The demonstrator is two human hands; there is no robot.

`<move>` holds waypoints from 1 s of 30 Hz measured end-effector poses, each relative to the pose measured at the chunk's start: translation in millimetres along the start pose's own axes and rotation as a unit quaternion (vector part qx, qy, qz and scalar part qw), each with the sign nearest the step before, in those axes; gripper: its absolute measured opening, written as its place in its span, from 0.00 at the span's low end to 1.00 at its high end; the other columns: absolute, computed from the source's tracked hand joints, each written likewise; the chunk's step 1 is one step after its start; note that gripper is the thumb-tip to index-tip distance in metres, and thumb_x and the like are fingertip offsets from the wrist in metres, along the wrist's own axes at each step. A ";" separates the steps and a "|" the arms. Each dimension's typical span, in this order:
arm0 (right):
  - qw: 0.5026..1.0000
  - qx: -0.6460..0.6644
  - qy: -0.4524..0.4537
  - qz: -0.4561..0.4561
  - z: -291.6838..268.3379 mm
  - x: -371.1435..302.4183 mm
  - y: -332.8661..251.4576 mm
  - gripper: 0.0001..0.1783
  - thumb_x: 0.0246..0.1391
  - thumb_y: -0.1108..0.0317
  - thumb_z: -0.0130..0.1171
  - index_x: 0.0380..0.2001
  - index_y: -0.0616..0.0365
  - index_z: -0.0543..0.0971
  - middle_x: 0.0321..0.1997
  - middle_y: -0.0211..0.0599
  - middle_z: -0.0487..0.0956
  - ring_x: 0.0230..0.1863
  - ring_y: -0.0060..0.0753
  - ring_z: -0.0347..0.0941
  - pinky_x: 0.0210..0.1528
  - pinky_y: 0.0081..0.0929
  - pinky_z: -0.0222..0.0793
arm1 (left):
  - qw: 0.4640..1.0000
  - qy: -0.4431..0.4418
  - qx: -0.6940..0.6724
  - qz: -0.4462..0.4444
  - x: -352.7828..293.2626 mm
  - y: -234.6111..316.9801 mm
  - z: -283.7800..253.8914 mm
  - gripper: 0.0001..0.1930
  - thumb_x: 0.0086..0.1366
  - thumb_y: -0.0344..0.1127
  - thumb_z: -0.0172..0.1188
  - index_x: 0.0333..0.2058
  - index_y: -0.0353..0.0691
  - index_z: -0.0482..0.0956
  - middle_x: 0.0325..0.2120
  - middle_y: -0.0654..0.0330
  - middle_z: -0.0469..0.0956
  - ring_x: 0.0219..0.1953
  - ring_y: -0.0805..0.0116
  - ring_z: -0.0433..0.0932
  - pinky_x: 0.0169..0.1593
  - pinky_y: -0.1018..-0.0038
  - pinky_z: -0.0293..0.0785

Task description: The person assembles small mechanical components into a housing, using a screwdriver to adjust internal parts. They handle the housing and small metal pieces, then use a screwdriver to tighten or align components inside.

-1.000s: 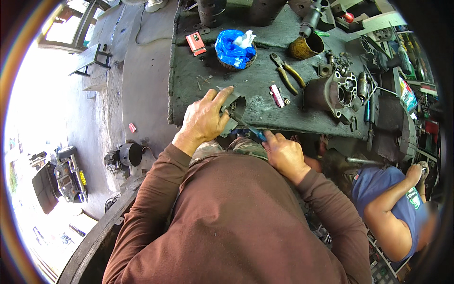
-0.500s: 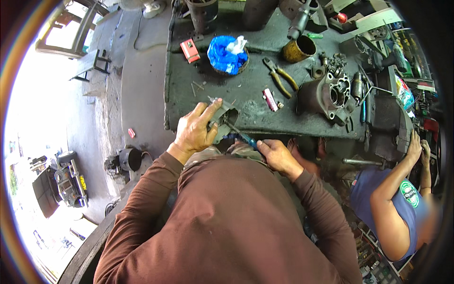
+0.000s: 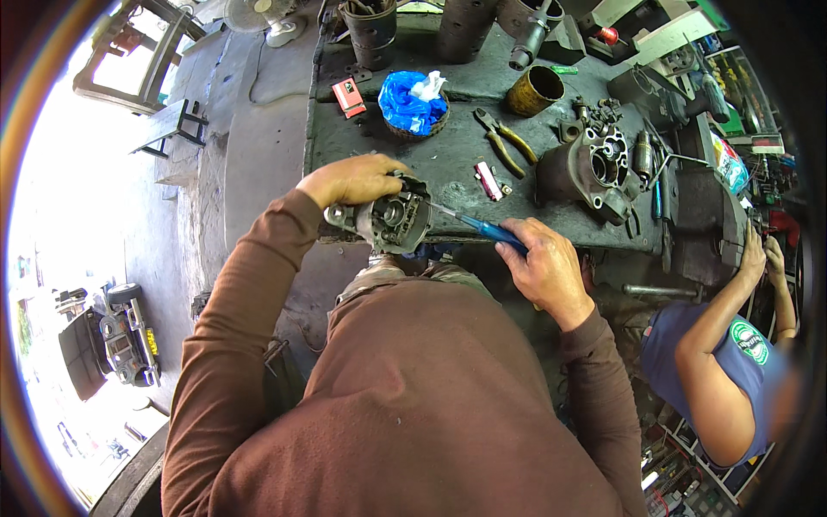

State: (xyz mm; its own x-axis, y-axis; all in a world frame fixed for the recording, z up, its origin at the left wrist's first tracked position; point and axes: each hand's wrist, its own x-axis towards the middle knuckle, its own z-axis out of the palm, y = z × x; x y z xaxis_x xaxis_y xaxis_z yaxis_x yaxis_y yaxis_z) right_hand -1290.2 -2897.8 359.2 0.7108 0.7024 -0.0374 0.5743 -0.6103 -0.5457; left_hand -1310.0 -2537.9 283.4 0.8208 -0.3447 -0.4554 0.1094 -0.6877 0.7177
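Observation:
A grey metal housing (image 3: 389,221), its hollow inside turned toward me, is gripped along its far side by my left hand (image 3: 355,181). It sits at the bench's near edge. My right hand (image 3: 544,269) is closed round the blue handle of a screwdriver (image 3: 489,229). The screwdriver's thin shaft points left, and its tip is at the right rim of the housing; whether it touches cannot be made out. To the right of the housing lie a small red-and-white item (image 3: 488,182) and pliers with yellowish handles (image 3: 508,142).
On the dark workbench (image 3: 461,185) stand a basket with a blue plastic bag (image 3: 407,105), a red box (image 3: 349,97), a rusty cup (image 3: 535,91) and a large metal casting (image 3: 586,172). A vise (image 3: 708,207) is at the right, with another person (image 3: 711,370) beside it.
The housing has turned to show its inside, and my left hand has shifted to its far side. My right hand has moved right and up with the screwdriver.

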 end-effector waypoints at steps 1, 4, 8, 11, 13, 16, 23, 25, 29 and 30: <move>1.000 -0.003 -0.001 -0.005 2.2 1.8 -0.2 0.15 0.62 0.62 0.69 0.49 0.56 0.86 0.39 0.45 0.84 0.42 0.58 0.82 0.44 0.50 0.78 | 0.999 -0.023 -0.021 -0.024 6.2 0.7 -3.9 0.27 0.67 0.38 0.56 0.64 0.40 0.83 0.58 0.45 0.85 0.60 0.49 0.82 0.65 0.62 0.76; 1.000 -0.030 -0.004 0.005 10.5 4.8 0.8 0.14 0.62 0.62 0.69 0.49 0.54 0.86 0.40 0.44 0.84 0.43 0.58 0.82 0.44 0.51 0.78 | 0.999 -0.039 0.012 -0.028 17.9 6.8 -11.3 0.26 0.68 0.41 0.58 0.63 0.42 0.84 0.54 0.45 0.87 0.55 0.48 0.85 0.62 0.60 0.78; 0.999 -0.046 0.005 0.026 18.1 3.0 4.9 0.15 0.62 0.62 0.69 0.50 0.54 0.86 0.41 0.44 0.84 0.43 0.58 0.83 0.45 0.51 0.78 | 0.994 -0.009 0.106 -0.031 24.5 20.1 -14.6 0.24 0.70 0.47 0.62 0.59 0.42 0.87 0.49 0.44 0.88 0.51 0.44 0.86 0.59 0.57 0.79; 0.998 -0.050 0.001 0.034 21.9 1.2 9.6 0.15 0.62 0.62 0.69 0.50 0.54 0.86 0.41 0.45 0.84 0.44 0.58 0.83 0.45 0.52 0.78 | 0.993 0.017 0.118 -0.011 26.7 27.5 -14.9 0.24 0.71 0.52 0.64 0.56 0.41 0.88 0.47 0.43 0.89 0.50 0.43 0.86 0.58 0.56 0.80; 0.998 -0.053 -0.001 0.029 24.3 -0.6 12.6 0.16 0.62 0.61 0.69 0.50 0.54 0.86 0.41 0.45 0.84 0.44 0.58 0.83 0.45 0.52 0.78 | 0.992 0.025 0.122 -0.018 26.0 30.1 -15.1 0.25 0.72 0.54 0.64 0.55 0.41 0.89 0.47 0.43 0.89 0.50 0.43 0.87 0.57 0.56 0.80; 0.998 -0.042 -0.002 0.045 28.0 -3.9 17.9 0.15 0.62 0.61 0.68 0.50 0.54 0.86 0.42 0.46 0.84 0.45 0.59 0.83 0.46 0.53 0.78 | 0.992 0.024 0.119 -0.025 25.5 33.0 -15.0 0.26 0.72 0.57 0.64 0.54 0.41 0.90 0.47 0.43 0.89 0.49 0.43 0.87 0.56 0.55 0.80; 0.996 0.034 -0.003 0.079 38.4 -10.1 37.3 0.17 0.64 0.60 0.68 0.52 0.56 0.86 0.45 0.49 0.86 0.49 0.60 0.83 0.51 0.51 0.77 | 0.991 0.028 0.132 -0.022 25.8 38.8 -13.9 0.25 0.72 0.57 0.65 0.53 0.42 0.90 0.46 0.44 0.89 0.49 0.43 0.87 0.56 0.55 0.80; 0.994 0.063 -0.007 0.086 40.4 -11.2 42.2 0.18 0.64 0.59 0.68 0.52 0.57 0.86 0.46 0.50 0.86 0.50 0.61 0.83 0.53 0.51 0.77 | 0.991 0.026 0.129 -0.026 25.8 40.1 -13.8 0.26 0.72 0.57 0.65 0.53 0.42 0.90 0.46 0.44 0.89 0.49 0.43 0.87 0.56 0.55 0.80; 0.995 0.050 -0.008 0.083 40.4 -10.7 43.7 0.19 0.64 0.59 0.68 0.53 0.57 0.86 0.46 0.50 0.86 0.50 0.61 0.83 0.53 0.51 0.77 | 0.991 0.021 0.130 -0.028 25.6 42.1 -14.2 0.25 0.72 0.57 0.65 0.53 0.42 0.91 0.45 0.44 0.89 0.48 0.43 0.87 0.55 0.54 0.80; 0.996 0.040 -0.009 0.085 40.0 -10.6 41.5 0.19 0.64 0.59 0.68 0.53 0.57 0.86 0.46 0.50 0.86 0.50 0.61 0.83 0.53 0.51 0.77 | 0.991 0.024 0.132 -0.024 25.3 42.5 -14.3 0.25 0.72 0.57 0.65 0.52 0.42 0.91 0.45 0.44 0.89 0.48 0.43 0.87 0.55 0.54 0.80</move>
State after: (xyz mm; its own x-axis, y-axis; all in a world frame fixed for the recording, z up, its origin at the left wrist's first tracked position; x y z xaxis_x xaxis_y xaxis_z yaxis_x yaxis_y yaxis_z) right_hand -1290.1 -2915.8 303.5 0.7874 0.5978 -0.1502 0.4111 -0.6909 -0.5948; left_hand -1276.6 -2566.7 309.9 0.8444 -0.2814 -0.4559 0.0038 -0.8478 0.5303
